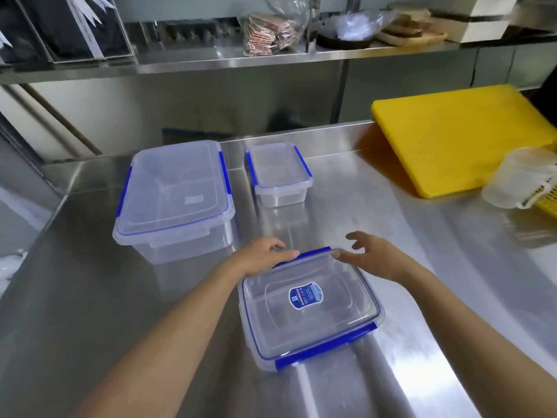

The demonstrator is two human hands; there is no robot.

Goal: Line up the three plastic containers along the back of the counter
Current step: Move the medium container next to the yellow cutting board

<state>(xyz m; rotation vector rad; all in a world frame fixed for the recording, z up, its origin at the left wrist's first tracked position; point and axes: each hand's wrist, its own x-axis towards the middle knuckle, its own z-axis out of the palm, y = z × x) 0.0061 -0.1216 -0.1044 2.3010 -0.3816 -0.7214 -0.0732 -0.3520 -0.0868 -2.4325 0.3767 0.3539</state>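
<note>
Containers: medium one point(310, 309) under spread, unclamped hands point(265, 254) point(376, 257); cutting board point(461, 137), jug point(515, 179) crowd back right.

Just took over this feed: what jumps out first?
Both hands, left hand and right hand, rest on the far edge of the labelled container at front centre. The large container and small container sit further back; a yellow cutting board leans at back right.

This is a big working kitchen. A shiny steel counter point(346, 182) fills the middle, a steel shelf point(229, 57) runs along the top, and a yellow cutting board point(461, 137) leans at right.
</note>
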